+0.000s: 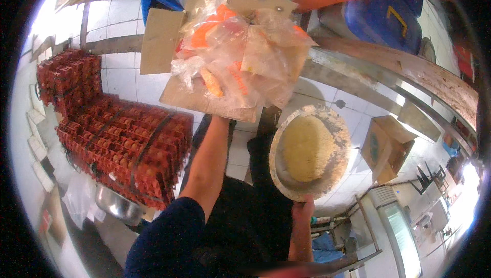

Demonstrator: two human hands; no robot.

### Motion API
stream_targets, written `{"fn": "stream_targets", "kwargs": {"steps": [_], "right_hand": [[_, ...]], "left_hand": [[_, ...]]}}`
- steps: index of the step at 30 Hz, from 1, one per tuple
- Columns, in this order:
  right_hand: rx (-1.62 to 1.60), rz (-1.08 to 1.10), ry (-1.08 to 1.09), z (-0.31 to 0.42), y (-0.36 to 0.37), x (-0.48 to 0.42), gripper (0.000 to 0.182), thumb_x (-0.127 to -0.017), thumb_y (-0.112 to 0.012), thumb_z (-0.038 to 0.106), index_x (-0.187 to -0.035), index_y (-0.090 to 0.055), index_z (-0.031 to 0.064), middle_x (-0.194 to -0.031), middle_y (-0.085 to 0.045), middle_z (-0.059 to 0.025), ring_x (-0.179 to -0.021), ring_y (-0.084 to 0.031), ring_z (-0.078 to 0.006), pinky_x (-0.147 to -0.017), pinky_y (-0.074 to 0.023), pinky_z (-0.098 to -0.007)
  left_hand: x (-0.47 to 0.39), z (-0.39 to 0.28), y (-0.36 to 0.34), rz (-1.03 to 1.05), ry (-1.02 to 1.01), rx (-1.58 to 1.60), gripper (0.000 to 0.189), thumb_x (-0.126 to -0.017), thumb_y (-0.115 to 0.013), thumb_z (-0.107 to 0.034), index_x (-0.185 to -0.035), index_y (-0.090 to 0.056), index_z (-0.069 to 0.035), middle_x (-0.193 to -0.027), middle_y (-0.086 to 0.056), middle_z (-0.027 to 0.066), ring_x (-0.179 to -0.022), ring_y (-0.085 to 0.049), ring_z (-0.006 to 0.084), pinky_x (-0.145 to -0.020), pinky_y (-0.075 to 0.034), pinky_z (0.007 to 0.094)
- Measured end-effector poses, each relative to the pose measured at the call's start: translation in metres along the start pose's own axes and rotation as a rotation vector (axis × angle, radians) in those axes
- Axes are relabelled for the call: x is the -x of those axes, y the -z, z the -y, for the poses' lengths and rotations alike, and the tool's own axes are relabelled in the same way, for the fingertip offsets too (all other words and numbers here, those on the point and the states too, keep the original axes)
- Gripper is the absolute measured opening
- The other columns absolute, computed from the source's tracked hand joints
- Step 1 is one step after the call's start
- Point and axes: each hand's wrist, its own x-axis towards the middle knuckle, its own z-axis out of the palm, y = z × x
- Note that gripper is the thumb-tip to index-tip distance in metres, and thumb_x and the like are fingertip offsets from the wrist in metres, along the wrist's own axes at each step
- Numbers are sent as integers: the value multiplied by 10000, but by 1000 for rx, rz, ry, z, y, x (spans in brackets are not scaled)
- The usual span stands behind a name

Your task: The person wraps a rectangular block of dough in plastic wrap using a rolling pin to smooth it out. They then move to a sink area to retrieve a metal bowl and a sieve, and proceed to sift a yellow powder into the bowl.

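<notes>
An opened cardboard box [207, 105] is in front of me, its flaps spread. Crumpled clear plastic bags [230, 74], some with orange print, fill it, and an orange, elongated thing [211, 82] lies among them. My left hand [221, 120] reaches under the near flap and holds the box from below; its fingers are hidden. To the right, my right hand [303, 209] grips the near rim of a round, worn basin [280, 178]. Inside the basin is a pale yellow, grainy mass [307, 147], which I cannot identify further.
Strapped stacks of red-brown egg trays [122, 143] stand at left, beside a metal bowl [119, 203]. Another cardboard box [387, 147] sits on the tiled floor [345, 101] at right. A wooden beam [399, 67] crosses the upper right, below a blue container [383, 24].
</notes>
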Motion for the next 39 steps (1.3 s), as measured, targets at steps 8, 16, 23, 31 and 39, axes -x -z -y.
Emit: {"fn": "stream_targets", "kwargs": {"steps": [8, 16, 23, 31, 39], "right_hand": [[8, 12, -121, -5, -3, -10, 536, -739, -535, 60, -1259, -413, 3, -1211, -497, -147, -1118, -519, -331, -936, -478, -477], [-331, -42, -198, 18, -29, -14, 533, -753, -530, 67, -1270, -409, 11, -1216, -494, -142, -1142, -503, -328, -953, -455, -466], [-381, -74, -202, 28, -48, -9, 527, -742, -530, 73, -1256, -435, 2, -1214, -498, -141, -1129, -505, -330, -980, -425, -476], [-608, -136, -339, 9, -48, -15, 475, -751, -518, 66, -1213, -445, -18, -1212, -484, -158, -1111, -504, -338, -929, -462, -491], [-224, -171, -272, -1, -47, -2, 465, -731, -541, 24, -1186, -451, -9, -1183, -502, -147, -1065, -541, -314, -841, -521, -463]], "left_hand": [[-13, -2, -36, 24, -42, 23, 453, -915, -458, -318, -1277, -477, -46, -1221, -528, 120, -1112, -475, 213, -882, -426, 434], [-44, -34, -91, 94, -114, 61, 431, -911, -481, -281, -1281, -484, -61, -1193, -546, 111, -1062, -504, 188, -854, -444, 404], [-59, -72, -121, 138, -185, 16, 416, -906, -502, -248, -1284, -489, -73, -1169, -561, 103, -1018, -529, 167, -830, -461, 377], [61, 18, -118, 323, -301, -809, 406, -902, -525, -210, -1287, -496, -87, -1142, -578, 95, -969, -558, 142, -802, -479, 346], [97, 61, -183, 710, -1011, -1901, 653, -803, -546, -83, -1411, -308, -114, -1134, -553, 233, -935, -558, 415, -815, -471, 466]]}}
